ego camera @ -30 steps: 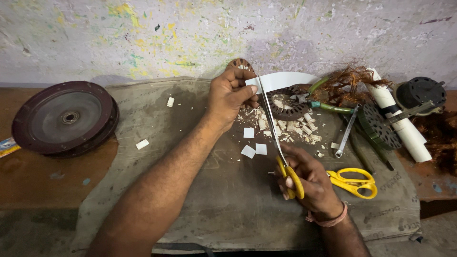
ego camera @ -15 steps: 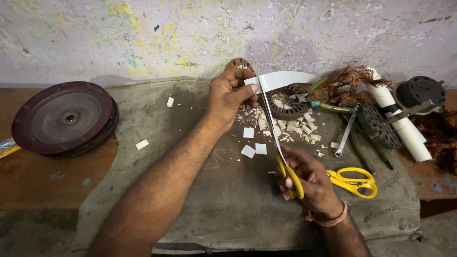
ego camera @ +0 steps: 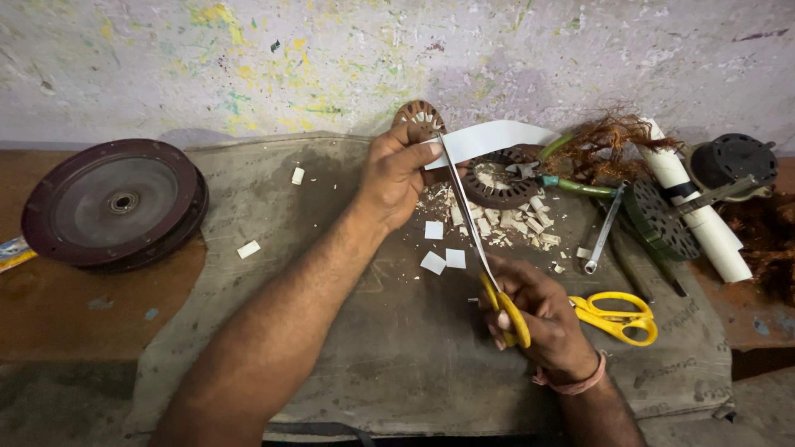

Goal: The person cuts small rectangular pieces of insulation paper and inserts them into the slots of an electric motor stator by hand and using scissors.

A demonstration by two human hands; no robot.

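Nearest, the right hand [ego camera: 542,319] grips yellow-handled scissors [ego camera: 484,257], blades reaching up to a white strip [ego camera: 493,139]. Farther, the left hand [ego camera: 397,174] pinches that strip above paper scraps [ego camera: 505,219] on the worktop [ego camera: 348,331].

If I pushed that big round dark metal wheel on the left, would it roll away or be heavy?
The dark metal wheel lies flat on the wooden bench, so a push would probably slide it, not roll it. It looks thick and solid, so likely heavy for its size. Stood on its edge, it could well roll.
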